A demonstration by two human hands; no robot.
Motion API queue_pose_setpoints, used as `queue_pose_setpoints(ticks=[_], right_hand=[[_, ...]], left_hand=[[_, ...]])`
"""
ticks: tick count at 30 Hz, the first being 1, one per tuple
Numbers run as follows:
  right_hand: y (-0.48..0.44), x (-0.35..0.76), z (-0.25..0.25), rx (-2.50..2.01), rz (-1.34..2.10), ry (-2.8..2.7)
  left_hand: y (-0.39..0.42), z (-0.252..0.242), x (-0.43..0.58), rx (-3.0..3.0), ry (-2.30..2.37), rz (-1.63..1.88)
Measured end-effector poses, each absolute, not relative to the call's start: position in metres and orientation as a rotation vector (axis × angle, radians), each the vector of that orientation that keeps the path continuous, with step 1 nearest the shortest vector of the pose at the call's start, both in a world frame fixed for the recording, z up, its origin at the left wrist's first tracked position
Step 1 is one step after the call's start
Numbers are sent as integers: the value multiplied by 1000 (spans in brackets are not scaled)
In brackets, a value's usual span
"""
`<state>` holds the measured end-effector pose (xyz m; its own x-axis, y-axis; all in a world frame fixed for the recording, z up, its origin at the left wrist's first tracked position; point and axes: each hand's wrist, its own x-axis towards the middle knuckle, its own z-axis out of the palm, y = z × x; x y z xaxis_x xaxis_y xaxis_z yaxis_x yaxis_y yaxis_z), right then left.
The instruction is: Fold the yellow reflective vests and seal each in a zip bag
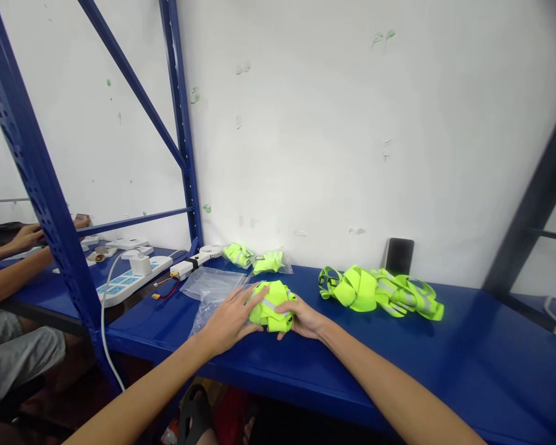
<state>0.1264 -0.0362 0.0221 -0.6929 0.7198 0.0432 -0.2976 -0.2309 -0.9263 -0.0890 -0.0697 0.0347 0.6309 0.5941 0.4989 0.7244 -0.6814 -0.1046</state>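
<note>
Between my two hands is a folded bundle of neon-yellow reflective strap (273,304), held just above the front of the blue shelf. My left hand (231,318) grips its left side, thumb and fingers around the edge. From the right, my right hand (303,316) clasps it with the thumb on top and fingers underneath. Clear plastic bags (208,287) lie beside my left hand, partly covered by it. Farther back, two packed bags of yellow strap (238,254) rest near the wall. A loose heap of the same reflective straps (375,290) lies to the right.
A dark phone (400,256) leans on the wall behind the heap. At left stand a blue rack post (50,173), a white power strip (132,281) with a plugged charger, a small white fan (208,252) and red-black wires (169,290). Another person's arms (18,272) reach in beyond the post.
</note>
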Motion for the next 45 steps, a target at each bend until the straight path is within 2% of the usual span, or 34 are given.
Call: queue_pose_setpoints(ticks=[5, 14, 21, 28, 37, 45], right_hand=[[-32, 125, 20, -550, 1931, -1296], [-36, 119, 22, -678, 1798, -1257], [-35, 113, 19, -706, 1506, -1161], [-37, 109, 23, -632, 1592, -1066], [-35, 111, 13, -617, 1559, -1259], [-34, 107, 16, -586, 1502, -1249]], left_hand=[[-66, 30, -86, -2556, -1298, -901], [-66, 22, -91, -2546, -1203, -727], [-65, 20, -86, -2407, -1149, -640], [-65, 23, -78, -2368, -1091, -603], [-63, 45, -90, -2708, -1068, -523], [-73, 60, -96, -2546, -1108, -783]])
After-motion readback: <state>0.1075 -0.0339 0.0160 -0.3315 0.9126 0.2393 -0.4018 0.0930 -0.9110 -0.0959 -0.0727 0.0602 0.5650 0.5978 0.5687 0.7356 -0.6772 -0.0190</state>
